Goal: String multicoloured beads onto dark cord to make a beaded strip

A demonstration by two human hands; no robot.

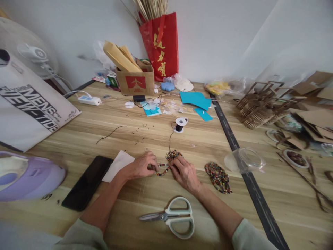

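A loop of small multicoloured beads [163, 173] stretches between my two hands just above the wooden table. My left hand [144, 164] pinches its left end, fingers closed. The right end is gripped by my right hand [185, 172], its fingers bent over the strand. Right behind that hand lies a bunched pile of beads [173, 155], partly covered by the fingers. Dark cord runs from there to a white spool of black cord [179, 125]. A second coil of beads [218, 177] rests to the right of my right hand.
Scissors [170, 216] with pale handles lie in front of me. A black phone [87, 182] and white paper [120, 166] are at left. A clear round container [244, 160] stands at right, near woven baskets [260, 107]. Blue sheets [195, 100] and a cardboard box [136, 81] sit behind.
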